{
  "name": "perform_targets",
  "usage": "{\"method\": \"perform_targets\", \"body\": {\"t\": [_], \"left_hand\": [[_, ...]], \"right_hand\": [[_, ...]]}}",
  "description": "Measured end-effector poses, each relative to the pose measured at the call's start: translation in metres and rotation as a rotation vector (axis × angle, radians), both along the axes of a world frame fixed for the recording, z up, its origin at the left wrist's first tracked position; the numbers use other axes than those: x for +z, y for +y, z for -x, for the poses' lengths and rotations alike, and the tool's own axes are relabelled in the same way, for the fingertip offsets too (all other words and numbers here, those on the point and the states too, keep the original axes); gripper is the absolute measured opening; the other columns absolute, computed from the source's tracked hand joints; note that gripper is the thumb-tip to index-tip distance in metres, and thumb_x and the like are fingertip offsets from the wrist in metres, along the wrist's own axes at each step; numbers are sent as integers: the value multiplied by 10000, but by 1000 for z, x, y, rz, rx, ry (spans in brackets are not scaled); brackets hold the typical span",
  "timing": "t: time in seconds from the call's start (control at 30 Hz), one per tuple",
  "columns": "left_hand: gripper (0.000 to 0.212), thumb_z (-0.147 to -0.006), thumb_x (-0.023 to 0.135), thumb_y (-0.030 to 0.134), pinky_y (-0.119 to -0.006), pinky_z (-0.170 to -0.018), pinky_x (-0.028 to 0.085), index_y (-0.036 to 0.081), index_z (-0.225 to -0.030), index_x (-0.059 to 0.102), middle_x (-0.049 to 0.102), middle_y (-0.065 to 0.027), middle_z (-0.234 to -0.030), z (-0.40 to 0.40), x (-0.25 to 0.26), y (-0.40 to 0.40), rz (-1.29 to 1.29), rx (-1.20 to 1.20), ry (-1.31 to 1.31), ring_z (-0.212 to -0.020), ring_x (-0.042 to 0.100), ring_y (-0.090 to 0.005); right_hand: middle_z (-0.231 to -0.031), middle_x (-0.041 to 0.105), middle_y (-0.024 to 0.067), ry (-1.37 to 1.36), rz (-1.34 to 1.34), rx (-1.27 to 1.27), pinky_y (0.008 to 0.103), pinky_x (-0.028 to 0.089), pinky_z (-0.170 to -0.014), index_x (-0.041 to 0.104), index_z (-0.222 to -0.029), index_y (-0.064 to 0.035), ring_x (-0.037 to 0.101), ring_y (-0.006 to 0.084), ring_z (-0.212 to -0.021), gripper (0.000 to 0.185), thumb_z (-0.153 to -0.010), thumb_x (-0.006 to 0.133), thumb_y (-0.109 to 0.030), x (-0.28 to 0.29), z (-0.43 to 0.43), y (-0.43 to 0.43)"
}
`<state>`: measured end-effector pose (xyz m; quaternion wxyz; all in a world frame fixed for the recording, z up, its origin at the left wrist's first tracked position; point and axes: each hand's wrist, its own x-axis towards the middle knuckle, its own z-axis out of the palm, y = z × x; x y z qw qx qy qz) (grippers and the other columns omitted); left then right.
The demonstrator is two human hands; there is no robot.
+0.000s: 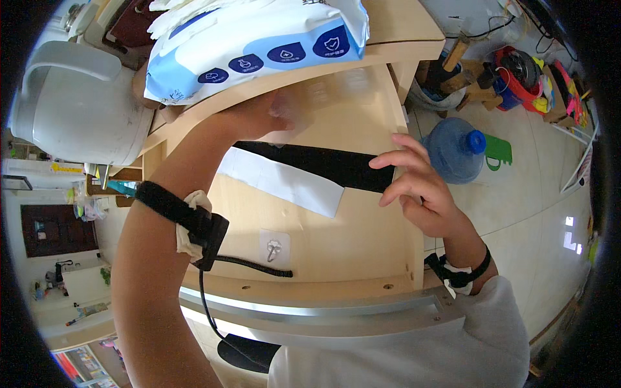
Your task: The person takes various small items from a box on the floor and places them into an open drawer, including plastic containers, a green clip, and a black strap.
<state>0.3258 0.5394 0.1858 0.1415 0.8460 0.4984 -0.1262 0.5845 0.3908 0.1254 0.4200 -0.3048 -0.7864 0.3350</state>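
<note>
My left hand (259, 116) reaches deep into a pulled-out wooden drawer (359, 228), under the edge of the tabletop. A clear plastic piece (284, 109), blurred, lies in its fingers; its exact kind cannot be told. My right hand (419, 186) is over the drawer's right side wall, fingers spread and nothing held. Beneath its fingertips runs a black strip (330, 165) across the drawer bottom. A folded white paper (286, 186) overlaps that strip. Nearer to me is a clear adhesive hook (274, 249). More clear pieces (356, 80) show faintly at the back.
A pack of wipes (257, 53) rests on the tabletop (398, 24) above the drawer. At left stands a grey-white plastic jug (87, 111). On the tiled floor at right are a blue water bottle (453, 150), a green plastic item (498, 150) and filled buckets (519, 80).
</note>
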Motion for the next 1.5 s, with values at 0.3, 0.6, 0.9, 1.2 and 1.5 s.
{"method": "perform_targets", "body": {"t": [0.3, 0.6, 0.9, 1.2, 1.5], "left_hand": [[641, -651, 728, 345, -397, -873, 438, 70, -1153, 440, 489, -149, -1118, -3, -4, -32, -445, -86, 169, -1023, 508, -314], [614, -657, 707, 264, -427, -864, 431, 46, -1166, 443, 504, -188, -1123, 5, -19, -15, -526, -207, 180, -1044, 493, -348], [453, -826, 554, 271, -411, -882, 421, 37, -1197, 441, 515, -198, -1136, 14, 46, -63, -77, 35, 121, -1060, 496, -342], [391, -842, 561, 181, -317, -852, 432, 7, -1184, 481, 567, -105, -1102, 117, 169, -248, -19, 242, -341, -968, 540, -192], [317, -858, 560, 125, -247, -829, 433, -30, -1128, 502, 582, -83, -1016, 261, 78, -424, -173, 777, -937, -927, 540, -119]], "right_hand": [[-1159, 503, 110, -7, 24, 2, 468, 171, -1032, 596, -768, -104, 283, 352, -1223, 350, -543, 395, 74, -1, -2, 0], [-1163, 501, 119, 5, 19, -4, 477, 142, -1036, 596, -782, -104, 289, 350, -1216, 353, -539, 398, 59, 0, 0, -1], [-1167, 518, 130, -31, -20, -31, 468, 134, -1043, 594, -808, -60, 304, 339, -1232, 264, -626, 430, 40, 0, 1, -2], [-1161, 508, 178, 272, 215, -220, 394, 385, -930, 572, -947, -20, 481, 277, -1097, 195, -883, 486, -183, 25, -75, -59], [-967, 524, 114, 348, -29, 292, 377, 388, -787, 552, -853, -81, 481, 244, -862, 140, -861, 468, -193, 117, 32, -146]]}}
